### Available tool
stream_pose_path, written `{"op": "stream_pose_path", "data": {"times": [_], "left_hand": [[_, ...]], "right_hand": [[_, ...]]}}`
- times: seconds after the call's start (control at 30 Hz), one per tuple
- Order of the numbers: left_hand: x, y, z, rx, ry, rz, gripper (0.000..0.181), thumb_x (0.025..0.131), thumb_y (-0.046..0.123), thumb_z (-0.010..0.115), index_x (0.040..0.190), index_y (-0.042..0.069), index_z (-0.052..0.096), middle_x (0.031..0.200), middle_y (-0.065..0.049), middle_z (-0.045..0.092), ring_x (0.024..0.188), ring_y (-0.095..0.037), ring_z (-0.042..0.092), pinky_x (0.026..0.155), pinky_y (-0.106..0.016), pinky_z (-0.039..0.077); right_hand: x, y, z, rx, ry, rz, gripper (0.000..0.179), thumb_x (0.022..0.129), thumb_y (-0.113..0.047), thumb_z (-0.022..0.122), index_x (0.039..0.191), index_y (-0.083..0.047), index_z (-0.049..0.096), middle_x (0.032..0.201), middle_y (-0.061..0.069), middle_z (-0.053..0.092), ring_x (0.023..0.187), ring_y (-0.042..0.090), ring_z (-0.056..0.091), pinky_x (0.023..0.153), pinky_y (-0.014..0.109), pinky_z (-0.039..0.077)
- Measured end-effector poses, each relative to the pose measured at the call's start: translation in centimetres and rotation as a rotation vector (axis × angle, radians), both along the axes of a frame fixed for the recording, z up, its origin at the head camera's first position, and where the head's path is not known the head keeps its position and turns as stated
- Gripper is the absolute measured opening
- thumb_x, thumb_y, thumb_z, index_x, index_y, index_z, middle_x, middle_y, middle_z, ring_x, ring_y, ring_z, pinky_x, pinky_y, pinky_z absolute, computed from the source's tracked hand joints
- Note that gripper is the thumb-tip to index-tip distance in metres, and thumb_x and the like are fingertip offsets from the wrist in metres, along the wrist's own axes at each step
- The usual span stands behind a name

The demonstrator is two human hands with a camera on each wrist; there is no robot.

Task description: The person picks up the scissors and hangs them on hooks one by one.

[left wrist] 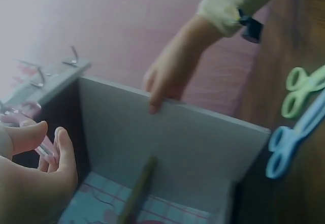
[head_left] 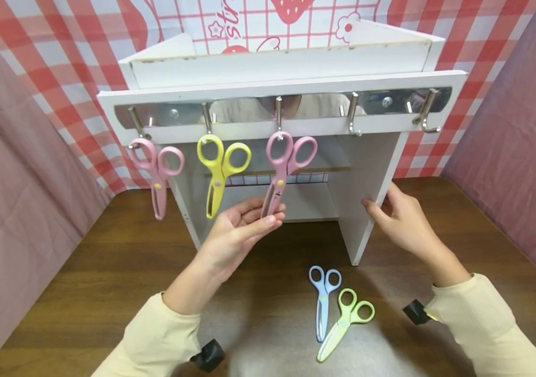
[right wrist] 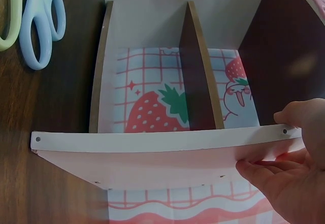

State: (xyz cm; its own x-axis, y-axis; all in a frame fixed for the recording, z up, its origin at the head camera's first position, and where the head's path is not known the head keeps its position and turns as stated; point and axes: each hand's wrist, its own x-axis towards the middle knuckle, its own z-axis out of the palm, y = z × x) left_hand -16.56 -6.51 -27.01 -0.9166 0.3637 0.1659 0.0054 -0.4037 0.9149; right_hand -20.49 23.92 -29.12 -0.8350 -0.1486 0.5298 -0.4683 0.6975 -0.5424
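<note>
My left hand (head_left: 235, 235) pinches the blades of a pair of pink scissors (head_left: 281, 175) from below. The tip of the middle hook (head_left: 279, 112) shows inside one loop of these scissors. Left of them, yellow scissors (head_left: 221, 170) and another pink pair (head_left: 157, 170) hang by a loop from two hooks. On the right, my right hand (head_left: 402, 217) grips the front edge of the white shelf's side panel (head_left: 367, 183), thumb on the inner face and fingers on the outer, as the right wrist view also shows (right wrist: 289, 170).
Blue scissors (head_left: 323, 301) and green scissors (head_left: 345, 324) lie on the wooden table (head_left: 84, 293) before the white shelf unit. Two hooks (head_left: 354, 112) at the right of the rail carry nothing. A checked red-and-white cloth (head_left: 75, 78) hangs behind, with pink curtains (head_left: 508, 131) at the sides.
</note>
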Motion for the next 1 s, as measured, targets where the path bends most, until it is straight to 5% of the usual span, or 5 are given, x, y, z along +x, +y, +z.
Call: {"op": "stream_pose_path", "data": {"times": [0.17,0.37,0.7,1.0], "left_hand": [[-0.1,0.8,-2.0,-0.101,-0.053,0.0,0.04,0.089,-0.007,0.056,0.127,-0.012,0.047,0.107,-0.007,0.071,0.098,-0.01,0.068,0.097,-0.028,0.053],[0.2,2.4,-5.0,-0.376,-0.007,-0.024,0.035,0.087,0.003,0.065,0.121,-0.006,0.059,0.119,-0.025,0.066,0.099,-0.013,0.07,0.093,-0.028,0.055],[0.9,4.6,-9.1,-0.823,0.333,-0.069,0.014,0.085,0.005,0.069,0.097,-0.002,0.07,0.092,-0.013,0.074,0.083,-0.011,0.069,0.075,-0.012,0.052],[1.5,6.1,-10.1,-1.169,0.693,-0.163,0.02,0.085,0.015,0.071,0.105,0.011,0.071,0.101,0.0,0.072,0.098,-0.005,0.065,0.088,-0.011,0.049]], "right_hand": [[0.0,0.0,0.2,0.013,-0.003,-0.016,0.03,0.089,-0.013,0.063,0.116,-0.002,0.056,0.098,0.022,0.07,0.078,-0.019,0.047,0.065,0.001,0.039],[-0.1,0.0,0.2,0.019,0.0,-0.015,0.029,0.089,-0.013,0.063,0.115,-0.002,0.056,0.098,0.022,0.07,0.078,-0.019,0.047,0.066,0.0,0.039],[0.1,0.0,0.1,0.025,-0.031,-0.025,0.031,0.09,-0.015,0.062,0.117,-0.002,0.055,0.099,0.022,0.07,0.078,-0.02,0.047,0.064,0.002,0.039],[0.0,0.0,-0.1,0.011,-0.022,-0.011,0.029,0.09,-0.013,0.062,0.116,-0.002,0.056,0.1,0.022,0.07,0.08,-0.021,0.046,0.066,0.0,0.039]]}}
